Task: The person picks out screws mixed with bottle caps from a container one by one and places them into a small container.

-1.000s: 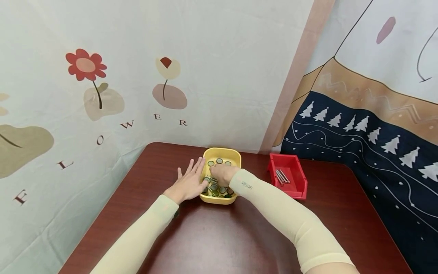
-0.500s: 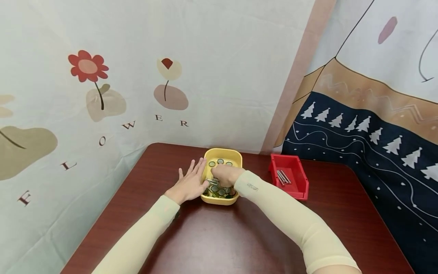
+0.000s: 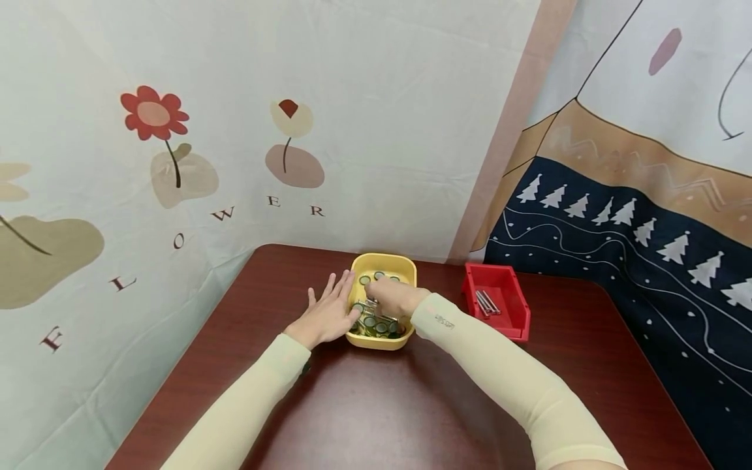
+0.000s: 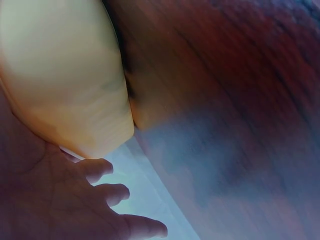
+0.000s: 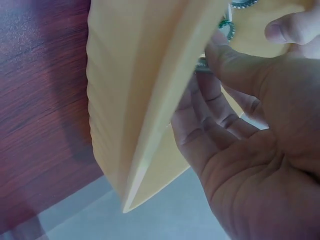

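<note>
A yellow plastic tub [image 3: 384, 343] holds several bottle caps [image 3: 369, 322] and slim silvery metal rods [image 3: 384, 316]. My left hand [image 3: 325, 316] lies along the tub's left side, fingers spread and straight, thumb at the rim. In the left wrist view its fingers [image 4: 107, 195] show beside the tub's outer wall. Inside the tub, my right hand [image 3: 393, 297] reaches down with curled fingers. The right wrist view shows its thumb and fingers pinching a small metal rod [image 5: 202, 65], mostly hidden by the hand and the tub's wall. Ridged caps [image 5: 227, 31] lie close to the thumb.
A red open bin [image 3: 517, 313] stands to the right of the tub, with several metal rods [image 3: 486, 303] in it. Both sit near the back edge of the dark red wooden table [image 3: 364, 411]. Printed cloth hangs [image 3: 382, 130] behind the table.
My right hand has shifted slightly to the right within the tub, and more of the metal rods shows below it. My left hand stays at the tub's side.
</note>
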The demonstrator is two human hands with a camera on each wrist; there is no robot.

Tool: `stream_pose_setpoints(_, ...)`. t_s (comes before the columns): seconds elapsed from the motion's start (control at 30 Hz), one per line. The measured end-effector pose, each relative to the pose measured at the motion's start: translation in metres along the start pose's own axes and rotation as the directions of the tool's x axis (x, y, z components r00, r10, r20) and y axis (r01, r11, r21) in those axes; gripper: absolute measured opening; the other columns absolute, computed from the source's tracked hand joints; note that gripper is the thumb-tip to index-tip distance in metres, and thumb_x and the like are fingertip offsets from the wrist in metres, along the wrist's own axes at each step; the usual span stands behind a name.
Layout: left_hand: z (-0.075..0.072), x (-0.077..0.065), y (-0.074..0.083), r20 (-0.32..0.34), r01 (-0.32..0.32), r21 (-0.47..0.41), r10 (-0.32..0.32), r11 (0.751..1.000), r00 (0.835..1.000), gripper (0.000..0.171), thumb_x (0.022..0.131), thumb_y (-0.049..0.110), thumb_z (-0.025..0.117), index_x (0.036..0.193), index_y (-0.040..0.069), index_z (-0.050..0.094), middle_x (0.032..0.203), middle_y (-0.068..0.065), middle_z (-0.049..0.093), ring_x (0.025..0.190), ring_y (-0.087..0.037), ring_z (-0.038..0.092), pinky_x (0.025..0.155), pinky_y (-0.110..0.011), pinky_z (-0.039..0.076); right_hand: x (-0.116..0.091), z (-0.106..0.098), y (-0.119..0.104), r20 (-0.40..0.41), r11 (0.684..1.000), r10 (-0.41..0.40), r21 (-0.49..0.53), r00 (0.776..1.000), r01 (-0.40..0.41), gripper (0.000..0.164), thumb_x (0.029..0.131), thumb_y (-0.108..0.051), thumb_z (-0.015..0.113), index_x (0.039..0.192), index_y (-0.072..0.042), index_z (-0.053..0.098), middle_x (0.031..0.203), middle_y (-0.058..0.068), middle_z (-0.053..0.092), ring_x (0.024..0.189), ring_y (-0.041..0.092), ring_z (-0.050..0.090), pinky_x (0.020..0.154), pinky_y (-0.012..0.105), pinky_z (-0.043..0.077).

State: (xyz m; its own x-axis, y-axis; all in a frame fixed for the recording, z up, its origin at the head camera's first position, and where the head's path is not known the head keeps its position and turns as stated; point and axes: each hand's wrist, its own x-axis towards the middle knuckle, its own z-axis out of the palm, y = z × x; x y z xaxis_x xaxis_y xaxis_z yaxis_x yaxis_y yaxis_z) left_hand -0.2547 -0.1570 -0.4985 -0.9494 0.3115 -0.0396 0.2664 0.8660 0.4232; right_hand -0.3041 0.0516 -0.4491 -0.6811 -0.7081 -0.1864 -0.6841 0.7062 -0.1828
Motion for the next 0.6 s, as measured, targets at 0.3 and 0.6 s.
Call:
stream_pose_setpoints(0.3,0.000,0.001,0.000,0.009,0.012,-0.003,-0.012,1.000,1.000,0.090,0.117,0.041,0.049,0.190,0.018,0.001,0.199,-0.010,0.008,0.186,-0.043,0.001,0.135,-0.093,0.003,-0.008,-0.008,0.005,-0.084,0.992,-0.011,0.121,0.996,0.021,0.045,0.101,-0.002,0.087,0.144,-0.001,0.075,0.113,0.015,0.086,0.096,0.024,0.081,0.093,0.042,0.069)
stream_pose_setpoints(0.6,0.001,0.002,0.002,-0.008,0.017,0.005,-0.017,1.000,1.000,0.092,0.116,0.042,0.050,0.190,0.018,0.001,0.199,-0.010,0.009,0.185,-0.045,0.003,0.134,-0.095,0.004,-0.029,-0.017,0.020,-0.121,0.965,0.035,0.263,0.992,-0.002,0.039,0.103,-0.003,0.085,0.141,-0.002,0.076,0.108,0.016,0.087,0.089,0.019,0.082,0.079,0.031,0.068)
